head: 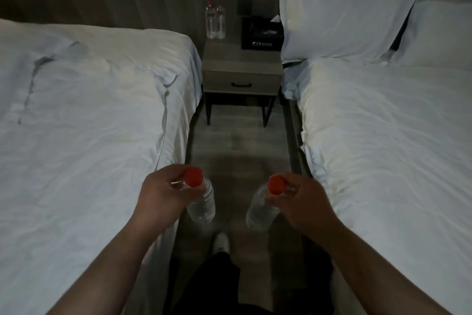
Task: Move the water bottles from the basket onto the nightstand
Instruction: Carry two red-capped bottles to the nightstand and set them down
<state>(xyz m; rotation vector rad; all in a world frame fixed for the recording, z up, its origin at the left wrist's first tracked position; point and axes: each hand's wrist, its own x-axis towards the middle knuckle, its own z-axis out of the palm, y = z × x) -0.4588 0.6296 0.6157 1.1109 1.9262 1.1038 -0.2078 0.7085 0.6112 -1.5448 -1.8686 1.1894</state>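
Transport looks to be the step in hand: the person stands in the aisle between two beds with one bottle in each hand. The left hand (158, 194) curls its fingers round the neck of a clear plastic water bottle with a red screw cap (201, 202). The right hand (304, 202) pinches the neck of a second clear red-capped bottle (260, 208). Both bottles hang cap-up above the floor. The basket is not in view. The grey wood-grain nightstand (240, 59), with one drawer and black metal legs, stands well ahead. Two more clear bottles (215, 22) stand upright together at its back left, so part of the task seems done. The next move, I judge, calls for walking forward and setting both bottles upright on the bare front of the top, away from the black tissue box (261, 33) at back right. A white-sheeted left bed (89, 110) and a matching right bed (383, 136) flank the pale wood-look floor (240, 146). White pillows (339, 18) lean at the right bed's head, and the room is dim.
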